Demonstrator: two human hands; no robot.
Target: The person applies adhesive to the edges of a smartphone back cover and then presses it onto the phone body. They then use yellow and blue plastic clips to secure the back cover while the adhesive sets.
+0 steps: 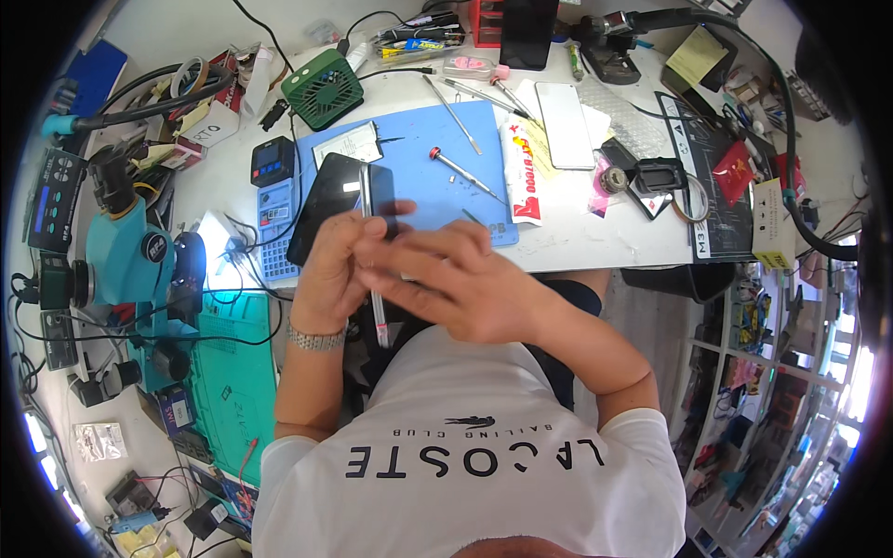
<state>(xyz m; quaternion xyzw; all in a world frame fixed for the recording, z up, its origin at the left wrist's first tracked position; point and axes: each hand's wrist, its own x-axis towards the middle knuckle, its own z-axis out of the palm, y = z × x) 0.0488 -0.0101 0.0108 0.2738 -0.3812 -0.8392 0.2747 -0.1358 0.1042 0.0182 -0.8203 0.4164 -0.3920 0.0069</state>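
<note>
Around us is a crowded white workbench (pixel 605 246), with a blue mat (pixel 419 172) spread over its middle and a green fan (pixel 324 90) beyond the mat's far left corner. Our left hand (pixel 333 265) is closed around a slim, silver-edged phone (pixel 379 321), thumb on one side and fingertips showing past the other, held on edge just off the near side of the mat. Our right hand (pixel 465 288) meets the left across the phone, its fingers loosely spread and blurred — we cannot tell whether they press on the phone or only pass over it. A black panel (pixel 321 200) lies over the mat's left part, just beyond the left hand, and a screwdriver (pixel 465 175) rests on the mat. We judge a slip the main risk: a sideways push from the right fingers could twist the phone out of the left hand's hold. It could then drop past the mat's near side toward our lap, or strike the panel and crack it.
</note>
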